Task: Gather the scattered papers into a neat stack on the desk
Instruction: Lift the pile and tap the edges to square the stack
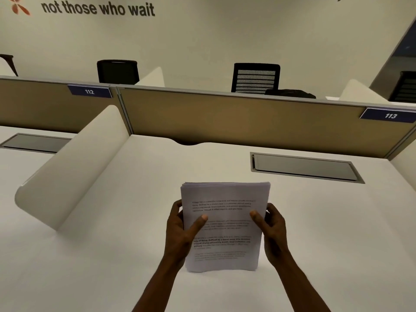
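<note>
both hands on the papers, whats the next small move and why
Probably tap the papers edge-down on the desk, then lay them flat. Left hand and right hand grip the sides, the stack looks held upright, and its top edges are slightly uneven.

The papers (225,224) form one gathered stack of white printed sheets, held upright on the white desk (112,233) with the bottom edge resting on it. The top edges are nearly flush, slightly fanned.
</note>
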